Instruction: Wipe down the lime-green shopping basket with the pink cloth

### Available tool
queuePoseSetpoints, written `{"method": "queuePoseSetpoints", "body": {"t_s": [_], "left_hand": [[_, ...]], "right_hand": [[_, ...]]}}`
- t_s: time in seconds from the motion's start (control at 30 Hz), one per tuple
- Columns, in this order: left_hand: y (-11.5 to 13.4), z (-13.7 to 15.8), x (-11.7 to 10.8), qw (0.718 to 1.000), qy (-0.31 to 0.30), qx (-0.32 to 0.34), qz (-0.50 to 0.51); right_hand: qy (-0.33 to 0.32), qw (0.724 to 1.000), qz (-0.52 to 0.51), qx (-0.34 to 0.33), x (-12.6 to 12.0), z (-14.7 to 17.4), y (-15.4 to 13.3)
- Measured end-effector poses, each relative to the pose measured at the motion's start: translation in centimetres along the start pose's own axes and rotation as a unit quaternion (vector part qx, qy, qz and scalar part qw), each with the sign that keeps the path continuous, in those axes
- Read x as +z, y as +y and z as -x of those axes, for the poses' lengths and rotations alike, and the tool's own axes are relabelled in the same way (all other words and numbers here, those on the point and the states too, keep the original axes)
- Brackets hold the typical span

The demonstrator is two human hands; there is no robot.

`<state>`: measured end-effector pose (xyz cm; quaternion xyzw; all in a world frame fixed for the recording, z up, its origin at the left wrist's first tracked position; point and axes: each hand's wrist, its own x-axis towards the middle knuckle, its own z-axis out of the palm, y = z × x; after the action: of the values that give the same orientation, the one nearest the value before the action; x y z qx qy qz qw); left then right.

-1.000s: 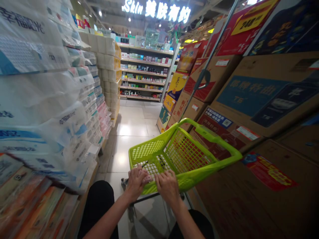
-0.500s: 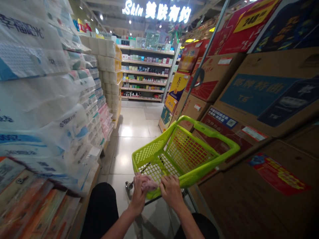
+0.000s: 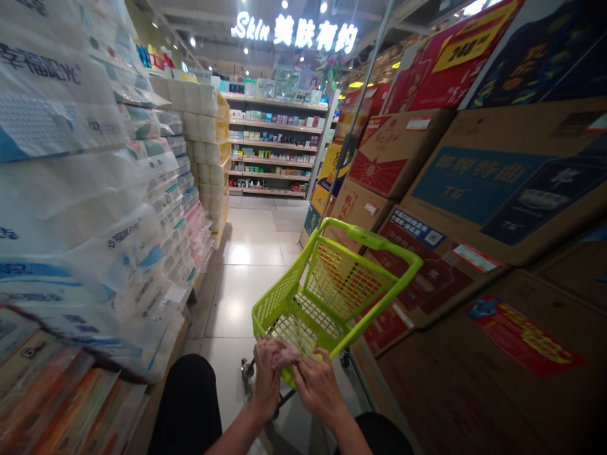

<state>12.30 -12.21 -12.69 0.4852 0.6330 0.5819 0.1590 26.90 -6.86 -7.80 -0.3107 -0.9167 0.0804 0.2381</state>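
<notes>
A lime-green plastic shopping cart [image 3: 277, 304] with grid walls stands low in front of me, between my knees. Its near rim is under both hands, and its handle rises at the far right. My left hand [image 3: 265, 378] is closed on a crumpled pinkish cloth [image 3: 285, 352] at the near rim. Close beside it, my right hand [image 3: 317, 382] has its fingers curled over the same rim, touching or nearly touching the cloth's edge. The cart's basket shows nothing inside. A caster shows below its left corner.
Wrapped tissue packs [image 3: 61, 208] stack high along the left. Cartons [image 3: 478, 183] form a wall close on the right, beside the cart. A tiled aisle [image 3: 234, 272] runs ahead to product shelves [image 3: 275, 142]. A slanting metal pole [image 3: 363, 95] stands by the cartons.
The cart's handle end has swung to the left and away from the cartons. My right hand has shifted slightly left along the rim, nearer the cloth. The left hand keeps the cloth.
</notes>
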Motion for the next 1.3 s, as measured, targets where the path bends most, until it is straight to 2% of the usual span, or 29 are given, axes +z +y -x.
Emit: {"method": "queuePoseSetpoints", "body": {"t_s": [0.03,0.1,0.2,0.3,0.37,0.5,0.57,0.63,0.7,0.8,0.9,1.0,1.1,1.2,1.27,1.3], "left_hand": [[0.0,0.7,0.1,1.000,-0.003,0.001,-0.006],[-0.2,-0.3,0.0,0.999,0.023,0.000,-0.034],[-0.9,-5.2,-0.8,0.988,0.128,-0.037,-0.084],[-1.0,-8.0,-1.8,0.986,0.134,-0.039,-0.091],[-0.6,-6.8,-2.5,0.990,0.114,-0.028,-0.071],[0.0,-1.1,-3.7,0.999,0.035,-0.029,-0.003],[0.0,-0.4,-4.3,0.999,0.012,-0.035,0.000],[-0.1,-2.3,-4.4,0.999,0.017,-0.036,-0.009],[-0.4,-6.0,-3.8,0.998,-0.052,-0.041,-0.016],[-0.6,-11.4,-2.0,0.996,-0.075,-0.043,-0.006],[-0.2,-13.1,-1.2,0.997,-0.068,-0.042,0.009],[-0.1,-9.7,-2.5,0.996,-0.071,-0.034,0.030],[-1.1,-2.9,-4.8,0.986,-0.082,-0.055,0.131],[-2.5,3.3,-6.1,0.954,-0.051,-0.181,0.232],[-3.1,5.0,-6.0,0.926,-0.007,-0.259,0.275],[-3.2,4.7,-5.6,0.914,0.015,-0.281,0.292]], "right_hand": [[-0.016,1.000,0.011,0.012,-0.4,0.1,-0.1],[-0.057,0.996,0.049,0.053,-0.8,0.0,-0.9],[-0.105,0.982,0.103,0.119,-0.2,-0.8,-2.8],[-0.133,0.973,0.127,0.140,1.0,-1.3,-4.2],[-0.139,0.974,0.129,0.122,1.3,-1.2,-4.2],[-0.145,0.979,0.121,0.083,0.6,0.2,-2.6],[-0.152,0.978,0.120,0.070,-0.2,1.2,-1.7],[-0.166,0.977,0.119,0.059,-1.1,2.0,-1.0],[-0.179,0.975,0.120,0.051,-1.8,2.4,-0.6],[-0.187,0.973,0.128,0.043,-2.1,2.3,-0.3],[-0.179,0.974,0.135,0.041,-2.0,2.1,0.2],[-0.174,0.975,0.132,0.037,-1.9,1.9,0.7],[-0.178,0.976,0.123,0.025,-2.1,2.0,1.2],[-0.185,0.976,0.116,0.013,-2.2,2.0,1.3],[-0.188,0.975,0.115,0.006,-2.1,1.9,1.2],[-0.188,0.976,0.113,0.003,-2.1,1.8,1.0]]}}
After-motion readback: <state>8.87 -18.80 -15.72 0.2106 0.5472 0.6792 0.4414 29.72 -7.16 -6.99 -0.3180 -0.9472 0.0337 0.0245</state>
